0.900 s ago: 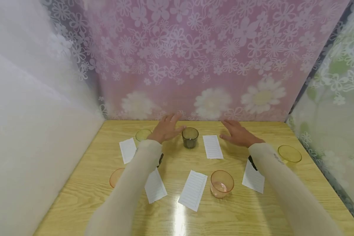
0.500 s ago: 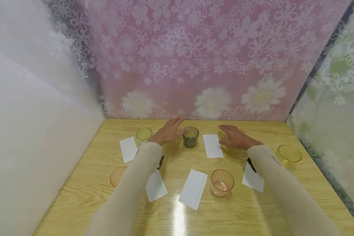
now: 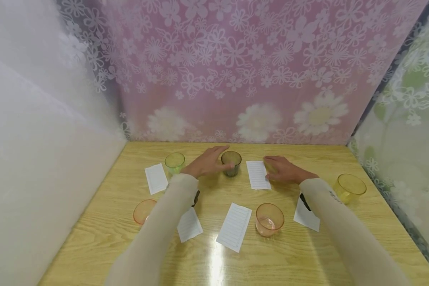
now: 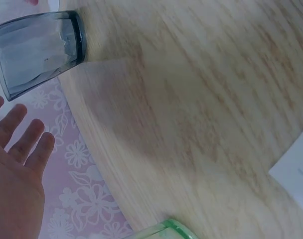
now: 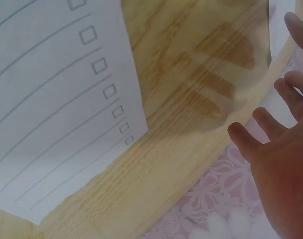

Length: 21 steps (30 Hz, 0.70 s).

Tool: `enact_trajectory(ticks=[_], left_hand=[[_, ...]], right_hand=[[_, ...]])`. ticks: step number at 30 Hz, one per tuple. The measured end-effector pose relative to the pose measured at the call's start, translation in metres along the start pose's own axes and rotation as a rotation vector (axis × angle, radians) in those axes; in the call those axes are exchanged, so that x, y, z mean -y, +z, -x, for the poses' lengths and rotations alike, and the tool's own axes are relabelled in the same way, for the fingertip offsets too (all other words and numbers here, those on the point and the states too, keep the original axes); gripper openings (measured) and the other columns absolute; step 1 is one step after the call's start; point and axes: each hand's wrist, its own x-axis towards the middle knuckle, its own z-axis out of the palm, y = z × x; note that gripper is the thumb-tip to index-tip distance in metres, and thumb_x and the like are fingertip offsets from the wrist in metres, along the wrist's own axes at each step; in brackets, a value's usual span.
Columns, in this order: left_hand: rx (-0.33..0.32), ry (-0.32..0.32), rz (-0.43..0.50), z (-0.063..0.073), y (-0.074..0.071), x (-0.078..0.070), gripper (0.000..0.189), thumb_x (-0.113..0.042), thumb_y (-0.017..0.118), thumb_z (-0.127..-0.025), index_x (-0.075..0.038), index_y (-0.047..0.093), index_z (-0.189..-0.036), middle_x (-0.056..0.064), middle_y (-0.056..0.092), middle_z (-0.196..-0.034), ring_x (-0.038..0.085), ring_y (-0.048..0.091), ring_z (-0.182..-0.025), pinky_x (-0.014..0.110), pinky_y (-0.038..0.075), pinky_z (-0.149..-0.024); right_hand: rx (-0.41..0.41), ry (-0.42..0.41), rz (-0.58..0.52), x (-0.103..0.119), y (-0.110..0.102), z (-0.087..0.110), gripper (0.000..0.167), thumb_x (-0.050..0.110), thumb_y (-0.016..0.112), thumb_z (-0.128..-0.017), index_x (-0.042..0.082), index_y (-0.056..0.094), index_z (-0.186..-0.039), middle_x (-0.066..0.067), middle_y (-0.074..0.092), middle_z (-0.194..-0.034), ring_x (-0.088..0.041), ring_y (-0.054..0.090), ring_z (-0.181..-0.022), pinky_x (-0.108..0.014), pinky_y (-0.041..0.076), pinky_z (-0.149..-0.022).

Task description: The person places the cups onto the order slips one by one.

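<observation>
A dark grey glass cup (image 3: 231,163) stands upright at the back middle of the table. My left hand (image 3: 207,162) reaches to its left side, the thumb overlapping the cup's front and the fingers extending behind it. In the left wrist view, the fingers of the left hand (image 4: 17,159) are spread, a small gap from the cup (image 4: 39,52). My right hand (image 3: 284,170) hovers by the right edge of a lined paper slip (image 3: 257,175), holding nothing. The right wrist view has its fingers (image 5: 245,140) loosely spread, with a slip with checkboxes (image 5: 67,104) below.
A green cup (image 3: 175,162) stands left of my left forearm, an orange one (image 3: 143,211) nearer. Another orange cup (image 3: 269,220) is front centre, a yellow cup (image 3: 349,187) far right. Several paper slips lie about, one (image 3: 234,227) in front. A floral curtain (image 3: 214,79) closes the back.
My left hand has moved right and slightly nearer, its thumb now across the grey cup. The right hand has shifted slightly left, to the slip's edge. The cups stay put.
</observation>
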Motion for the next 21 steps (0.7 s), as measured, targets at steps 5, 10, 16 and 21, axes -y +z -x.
enact_trajectory(ticks=[5,10,16,21], left_hand=[[-0.011,0.03,-0.001,-0.003,0.006,0.002,0.091,-0.065,0.067,-0.103,-0.025,0.028,-0.175,0.004,0.035,-0.178,0.029,0.029,-0.166,0.056,0.031,-0.133],[-0.023,0.064,0.018,-0.007,0.01,0.004,0.089,-0.058,0.072,-0.102,-0.017,0.034,-0.172,0.005,0.044,-0.173,0.026,0.041,-0.161,0.05,0.038,-0.13],[-0.047,0.051,0.069,-0.008,0.014,0.006,0.091,-0.055,0.076,-0.1,-0.015,0.037,-0.171,0.006,0.047,-0.17,0.028,0.042,-0.159,0.053,0.038,-0.13],[-0.06,0.041,0.133,-0.008,0.017,0.006,0.091,-0.051,0.08,-0.099,-0.011,0.039,-0.17,0.008,0.051,-0.166,0.031,0.045,-0.157,0.055,0.039,-0.129]], right_hand=[[0.019,-0.02,0.002,-0.002,0.005,0.0,0.071,0.02,0.07,-0.108,-0.017,0.039,-0.159,-0.04,0.038,-0.166,-0.061,0.034,-0.154,-0.076,0.028,-0.125],[0.033,-0.035,0.023,-0.003,0.007,0.001,0.069,0.021,0.069,-0.108,-0.016,0.041,-0.159,-0.039,0.039,-0.165,-0.061,0.035,-0.153,-0.076,0.027,-0.125],[0.046,-0.036,0.046,-0.003,0.008,0.002,0.07,0.023,0.07,-0.107,-0.016,0.042,-0.158,-0.038,0.041,-0.165,-0.06,0.036,-0.153,-0.077,0.023,-0.126],[0.06,-0.013,0.042,-0.004,0.011,0.003,0.07,0.026,0.068,-0.108,-0.013,0.043,-0.16,-0.035,0.04,-0.168,-0.06,0.033,-0.155,-0.077,0.021,-0.127]])
